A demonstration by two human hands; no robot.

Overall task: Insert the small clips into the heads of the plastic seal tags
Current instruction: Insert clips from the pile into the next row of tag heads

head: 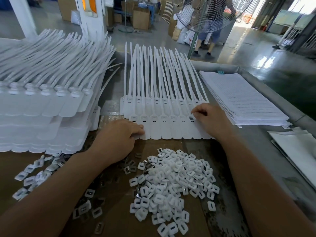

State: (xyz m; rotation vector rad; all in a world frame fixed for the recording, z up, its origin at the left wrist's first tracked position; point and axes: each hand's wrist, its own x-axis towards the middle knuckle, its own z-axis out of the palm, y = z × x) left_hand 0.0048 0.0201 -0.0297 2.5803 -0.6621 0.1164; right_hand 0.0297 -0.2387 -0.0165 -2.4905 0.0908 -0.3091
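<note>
Two overlapping rows of white plastic seal tags (164, 127) lie side by side on the table, straps pointing away from me. My left hand (118, 139) rests on the left end of the near row, its fingers curled over the tag edge. My right hand (211, 120) is at the right end of that row, fingertips bent at a tag head where a small dark clip (191, 119) sits. Whether it still pinches the clip I cannot tell. A heap of small white square clips (172, 183) lies in front of me on brown cardboard (188, 146).
A tall stack of seal tags (42, 106) fills the left side. Loose clips (34, 178) are scattered at the near left. A pile of lined paper sheets (239, 98) lies to the right, with plastic bags (297, 151) beyond. A fan (210, 12) and a standing person are in the background.
</note>
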